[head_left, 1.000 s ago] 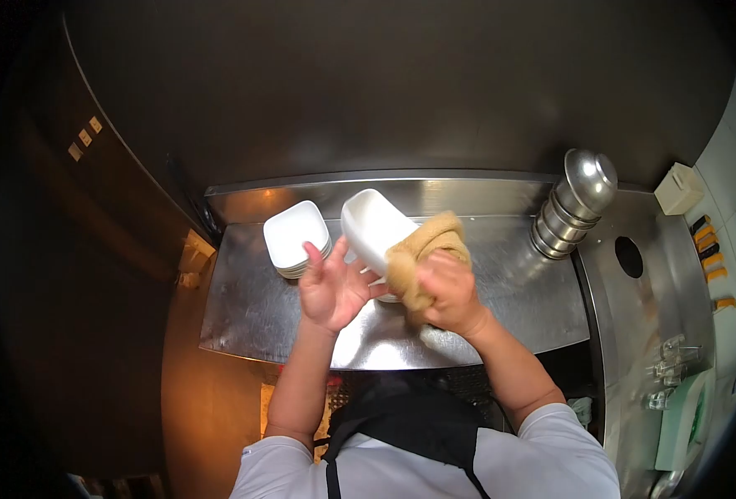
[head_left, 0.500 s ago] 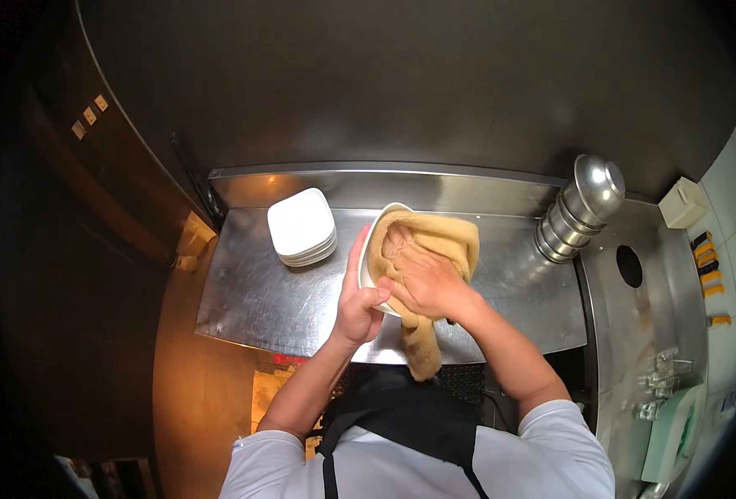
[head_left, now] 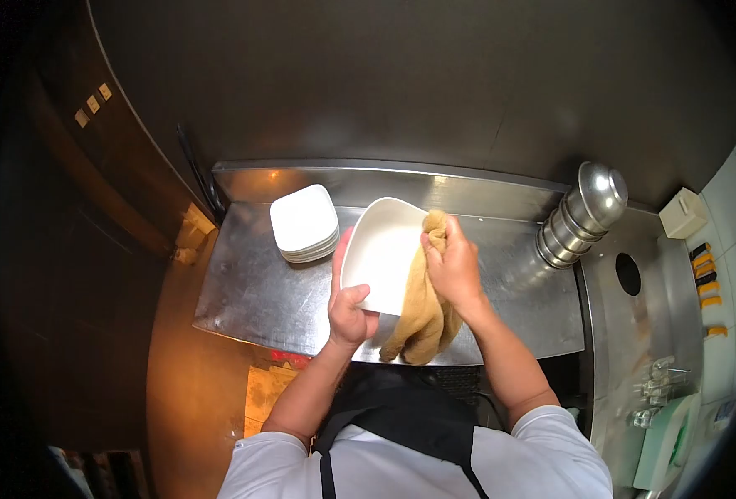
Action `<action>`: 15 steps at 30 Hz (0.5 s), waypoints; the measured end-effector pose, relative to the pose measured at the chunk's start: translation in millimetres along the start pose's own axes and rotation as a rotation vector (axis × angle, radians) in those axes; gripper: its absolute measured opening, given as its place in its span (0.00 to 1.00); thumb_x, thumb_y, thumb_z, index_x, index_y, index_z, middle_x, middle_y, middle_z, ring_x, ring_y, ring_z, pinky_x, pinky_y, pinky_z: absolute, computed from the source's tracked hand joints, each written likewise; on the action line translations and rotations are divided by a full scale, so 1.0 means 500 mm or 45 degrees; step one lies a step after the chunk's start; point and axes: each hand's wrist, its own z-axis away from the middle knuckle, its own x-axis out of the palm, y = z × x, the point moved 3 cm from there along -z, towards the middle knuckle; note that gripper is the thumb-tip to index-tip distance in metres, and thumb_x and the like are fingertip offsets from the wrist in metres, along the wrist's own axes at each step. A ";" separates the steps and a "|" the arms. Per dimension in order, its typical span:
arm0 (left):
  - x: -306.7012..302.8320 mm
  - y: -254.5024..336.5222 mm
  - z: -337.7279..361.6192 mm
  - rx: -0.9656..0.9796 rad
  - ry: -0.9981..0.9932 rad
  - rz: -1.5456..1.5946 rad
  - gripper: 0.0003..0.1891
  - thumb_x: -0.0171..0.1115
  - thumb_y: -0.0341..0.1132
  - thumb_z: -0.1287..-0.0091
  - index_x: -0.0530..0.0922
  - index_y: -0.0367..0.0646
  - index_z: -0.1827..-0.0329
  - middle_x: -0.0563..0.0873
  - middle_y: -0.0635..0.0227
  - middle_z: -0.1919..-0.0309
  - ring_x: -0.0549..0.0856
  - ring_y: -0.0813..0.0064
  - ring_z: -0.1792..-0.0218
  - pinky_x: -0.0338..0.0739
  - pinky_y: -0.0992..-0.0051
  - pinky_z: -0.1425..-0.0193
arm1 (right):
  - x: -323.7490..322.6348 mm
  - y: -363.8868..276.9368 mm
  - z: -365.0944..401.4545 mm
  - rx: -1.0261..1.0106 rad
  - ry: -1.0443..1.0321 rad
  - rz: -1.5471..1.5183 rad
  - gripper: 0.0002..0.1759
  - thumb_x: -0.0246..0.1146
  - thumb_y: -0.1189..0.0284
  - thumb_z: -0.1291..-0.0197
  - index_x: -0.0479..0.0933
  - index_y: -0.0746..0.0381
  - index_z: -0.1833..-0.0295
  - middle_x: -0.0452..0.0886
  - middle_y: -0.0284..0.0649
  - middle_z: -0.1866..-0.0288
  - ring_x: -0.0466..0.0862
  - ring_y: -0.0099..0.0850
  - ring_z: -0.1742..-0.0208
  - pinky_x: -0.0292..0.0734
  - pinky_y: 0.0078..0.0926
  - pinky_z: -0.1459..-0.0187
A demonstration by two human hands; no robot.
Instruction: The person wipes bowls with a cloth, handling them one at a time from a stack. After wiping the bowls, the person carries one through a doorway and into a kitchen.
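A white, square-cornered bowl is tilted up in front of me, its inside facing my view. My left hand grips its left and lower edge, thumb over the rim and fingers behind. In my right hand a tan cloth is bunched, pinched at the bowl's right rim. The rest of the cloth hangs down toward the counter's front edge. To the left of the bowl, a stack of white square dishes stands on the steel counter.
Stacked steel bowls stand at the counter's right end. Beyond them, a steel surface has a round dark hole. Glasses and a pale green tray lie lower right. Yellow-handled tools line the right wall by a white box.
My right hand has lifted out of the bowl to its right rim, gathering the cloth. The bowl's inside is now uncovered. My left hand still holds the bowl.
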 end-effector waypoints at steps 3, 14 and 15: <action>-0.018 0.016 -0.027 -0.124 -0.159 -0.293 0.44 0.59 0.36 0.42 0.52 0.42 0.19 0.70 0.54 0.29 0.75 0.59 0.31 0.69 0.63 0.26 | -0.032 0.011 -0.019 -0.011 -0.082 0.031 0.10 0.64 0.77 0.34 0.77 0.64 0.48 0.88 0.51 0.59 0.90 0.48 0.55 0.82 0.37 0.55; 0.002 -0.008 -0.035 -0.089 0.070 -0.956 0.18 0.48 0.26 0.29 0.76 0.30 0.39 0.86 0.58 0.50 0.83 0.72 0.48 0.76 0.71 0.40 | -0.026 0.039 -0.011 0.286 0.132 -0.270 0.10 0.68 0.74 0.33 0.80 0.67 0.50 0.89 0.40 0.60 0.86 0.24 0.59 0.80 0.26 0.55; 0.000 -0.013 -0.035 -0.071 0.085 -0.938 0.18 0.48 0.26 0.30 0.76 0.30 0.39 0.86 0.58 0.51 0.84 0.72 0.49 0.76 0.72 0.40 | -0.016 0.058 -0.005 0.331 0.127 -0.310 0.12 0.68 0.72 0.34 0.80 0.67 0.50 0.89 0.43 0.60 0.87 0.27 0.60 0.80 0.28 0.55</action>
